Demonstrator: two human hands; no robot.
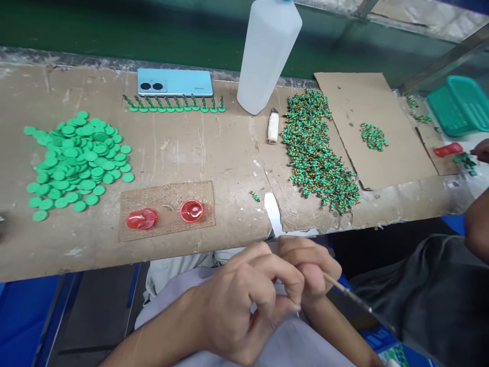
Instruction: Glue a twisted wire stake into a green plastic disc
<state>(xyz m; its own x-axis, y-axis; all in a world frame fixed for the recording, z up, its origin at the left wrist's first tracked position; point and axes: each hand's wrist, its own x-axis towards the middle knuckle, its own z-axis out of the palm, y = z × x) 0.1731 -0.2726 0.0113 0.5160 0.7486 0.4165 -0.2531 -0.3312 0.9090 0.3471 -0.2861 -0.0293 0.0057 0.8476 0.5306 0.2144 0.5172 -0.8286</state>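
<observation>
We find the person's hands held off the desk, in front of the white plastic bottle and together over the lap, where they seem to have room away from the loose pieces. The right hand has its grip pressed together on a slim wooden brush, whose shaft runs out toward the lower right. The left hand comes in from the lower left with its wrist bent and its fingers folded toward the right hand. The knuckles hide whatever they may pinch, so we cannot tell.

Left of the bottle lie a loose heap of green discs and 2 red cups on a cork board. Right of it is a large heap of green and yellow figures. This split appears to keep the parts apart by kind. A spaced row of figures on discs stands behind and left of the bottle, perhaps so that none touch. Far to the bottle's right, a co-worker's hand is near a teal basket.
</observation>
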